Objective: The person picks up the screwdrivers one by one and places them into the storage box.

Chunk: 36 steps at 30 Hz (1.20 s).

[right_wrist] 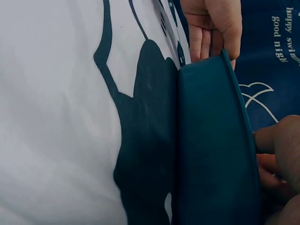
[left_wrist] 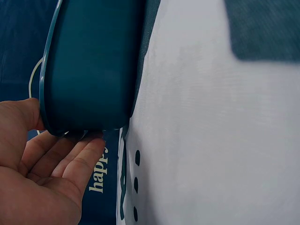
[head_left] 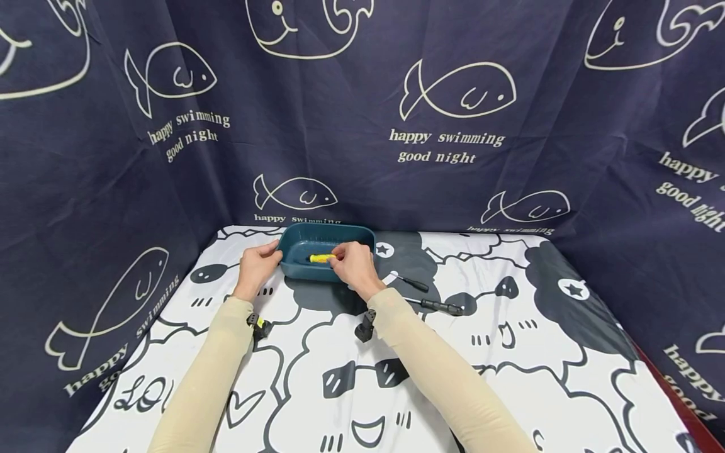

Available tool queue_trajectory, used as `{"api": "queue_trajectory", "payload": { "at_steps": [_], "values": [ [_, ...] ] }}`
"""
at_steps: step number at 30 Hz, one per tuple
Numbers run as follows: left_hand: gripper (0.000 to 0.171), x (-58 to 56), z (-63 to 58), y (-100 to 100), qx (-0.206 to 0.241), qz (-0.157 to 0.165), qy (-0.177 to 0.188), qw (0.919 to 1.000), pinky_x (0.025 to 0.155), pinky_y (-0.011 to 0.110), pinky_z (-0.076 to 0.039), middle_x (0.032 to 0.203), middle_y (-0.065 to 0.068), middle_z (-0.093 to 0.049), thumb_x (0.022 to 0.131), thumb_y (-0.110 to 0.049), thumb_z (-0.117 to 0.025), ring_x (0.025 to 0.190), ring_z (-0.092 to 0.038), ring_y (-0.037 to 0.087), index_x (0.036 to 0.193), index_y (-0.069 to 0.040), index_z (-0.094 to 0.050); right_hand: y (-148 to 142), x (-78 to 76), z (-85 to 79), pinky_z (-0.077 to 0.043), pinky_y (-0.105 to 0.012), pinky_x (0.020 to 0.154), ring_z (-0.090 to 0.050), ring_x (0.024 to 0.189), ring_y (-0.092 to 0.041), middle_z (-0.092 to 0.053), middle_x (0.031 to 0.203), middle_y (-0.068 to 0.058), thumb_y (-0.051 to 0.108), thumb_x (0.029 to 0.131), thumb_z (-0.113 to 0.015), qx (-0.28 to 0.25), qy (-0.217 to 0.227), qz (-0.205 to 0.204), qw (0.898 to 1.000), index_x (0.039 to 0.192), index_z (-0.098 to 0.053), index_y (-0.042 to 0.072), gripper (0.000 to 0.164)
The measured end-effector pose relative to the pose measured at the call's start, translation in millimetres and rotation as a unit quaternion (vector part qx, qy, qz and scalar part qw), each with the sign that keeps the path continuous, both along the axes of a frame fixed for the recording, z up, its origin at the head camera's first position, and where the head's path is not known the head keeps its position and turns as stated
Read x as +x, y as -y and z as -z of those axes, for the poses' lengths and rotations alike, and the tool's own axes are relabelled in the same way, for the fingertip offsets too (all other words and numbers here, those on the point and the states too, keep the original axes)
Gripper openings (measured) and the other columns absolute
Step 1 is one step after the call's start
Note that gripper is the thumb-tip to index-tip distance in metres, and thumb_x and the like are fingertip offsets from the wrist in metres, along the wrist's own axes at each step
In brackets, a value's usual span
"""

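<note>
Sleeves, left (head_left: 198, 377) and right (head_left: 447, 371), are running off the bottom edge in the head view; the left one is cutting short lettering that begins "LO" on the sheep-print cloth (head_left: 510, 402). Black devices, left (head_left: 260, 326) and right (head_left: 365, 326), are sitting at the wrists. To the right of the hands, we are seeing a nearer black screwdriver (head_left: 442, 307), its shaft partly passing out of sight behind the right arm, and a farther black screwdriver (head_left: 416, 284) lying beyond it.

The left hand (head_left: 257, 270) is holding the left end of a teal container (head_left: 311, 272), its thumb touching the rim and its fingers bent loosely against the end wall. The right hand (head_left: 355, 267) is reaching in over the near wall, its nearly closed fingertips pinching a yellow handle (head_left: 321, 258) inside the container. We are unable to tell whether the handle is touching the floor; the right wrist view is cutting off those fingers.

Behind everything, a navy curtain (head_left: 351, 145) is repeating "happy swimming good night" beside outlined fish.
</note>
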State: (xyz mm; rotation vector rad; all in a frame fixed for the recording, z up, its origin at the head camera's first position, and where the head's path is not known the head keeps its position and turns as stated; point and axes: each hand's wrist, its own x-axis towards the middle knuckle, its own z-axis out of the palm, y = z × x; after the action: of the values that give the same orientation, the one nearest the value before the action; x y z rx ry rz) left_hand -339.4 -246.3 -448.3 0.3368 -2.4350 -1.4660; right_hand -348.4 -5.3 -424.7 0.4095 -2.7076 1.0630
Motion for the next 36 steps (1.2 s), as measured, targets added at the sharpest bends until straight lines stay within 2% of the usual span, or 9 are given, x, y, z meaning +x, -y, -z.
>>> {"api": "queue_trajectory", "payload": {
  "at_steps": [4, 7, 15, 24, 28, 36],
  "values": [
    [0.047, 0.1, 0.5, 0.1, 0.001, 0.0, -0.002, 1.0, 0.116, 0.041, -0.043, 0.131, 0.01, -0.071, 0.092, -0.023, -0.065, 0.133, -0.06, 0.025, 0.138, -0.017, -0.067, -1.7, 2.0, -2.3, -0.059, -0.038, 0.092, -0.072, 0.107, -0.021, -0.077, 0.117, -0.005, 0.029, 0.094, -0.076, -0.001, -0.004, -0.006, 1.0, 0.122, -0.076, 0.009, 0.035],
    [0.047, -0.8, 0.9, 0.4, 0.003, 0.0, -0.002, 1.0, 0.115, 0.041, -0.043, 0.131, 0.01, -0.071, 0.092, -0.023, -0.065, 0.133, -0.06, 0.025, 0.138, -0.017, -0.067, -4.0, 3.4, -5.3, -0.058, -0.038, 0.095, -0.071, 0.111, -0.022, -0.076, 0.12, -0.006, 0.03, 0.095, -0.074, -0.008, -0.011, -0.009, 1.0, 0.125, -0.075, 0.008, 0.037],
    [0.048, -1.0, -0.7, -0.6, 0.006, 0.004, 0.001, 1.0, 0.116, 0.042, -0.043, 0.133, 0.01, -0.07, 0.092, -0.023, -0.065, 0.135, -0.059, 0.026, 0.139, -0.017, -0.066, -14.5, 10.0, -12.3, -0.06, -0.036, 0.08, -0.072, 0.084, -0.016, -0.078, 0.111, -0.004, 0.029, 0.093, -0.074, -0.025, -0.043, -0.003, 0.999, 0.122, -0.076, 0.011, 0.034],
    [0.048, 0.1, -0.1, 1.3, 0.007, 0.002, 0.001, 1.0, 0.116, 0.042, -0.042, 0.134, 0.01, -0.069, 0.092, -0.023, -0.065, 0.136, -0.058, 0.025, 0.139, -0.017, -0.066, -23.4, 17.8, -20.0, -0.059, -0.04, 0.077, -0.072, 0.086, -0.019, -0.079, 0.106, -0.006, 0.029, 0.093, -0.074, -0.038, -0.063, -0.013, 0.997, 0.122, -0.076, 0.009, 0.035],
    [0.048, -0.6, -0.5, 2.1, 0.007, 0.004, -0.005, 0.9999, 0.117, 0.042, -0.042, 0.133, 0.01, -0.07, 0.092, -0.023, -0.065, 0.137, -0.057, 0.025, 0.139, -0.017, -0.067, -27.8, 21.3, -23.8, -0.059, -0.038, 0.078, -0.072, 0.088, -0.019, -0.079, 0.103, -0.004, 0.03, 0.093, -0.075, -0.047, -0.067, -0.011, 0.997, 0.12, -0.078, 0.013, 0.032],
    [0.047, -1.4, 0.5, 2.1, 0.011, 0.01, -0.005, 0.9999, 0.115, 0.041, -0.044, 0.133, 0.011, -0.07, 0.092, -0.022, -0.066, 0.135, -0.057, 0.024, 0.139, -0.017, -0.066, -40.0, 36.5, -28.4, -0.06, -0.038, 0.082, -0.073, 0.091, -0.023, -0.079, 0.103, -0.004, 0.028, 0.093, -0.075, -0.073, -0.094, -0.023, 0.993, 0.117, -0.079, 0.013, 0.028]
  ]
}}
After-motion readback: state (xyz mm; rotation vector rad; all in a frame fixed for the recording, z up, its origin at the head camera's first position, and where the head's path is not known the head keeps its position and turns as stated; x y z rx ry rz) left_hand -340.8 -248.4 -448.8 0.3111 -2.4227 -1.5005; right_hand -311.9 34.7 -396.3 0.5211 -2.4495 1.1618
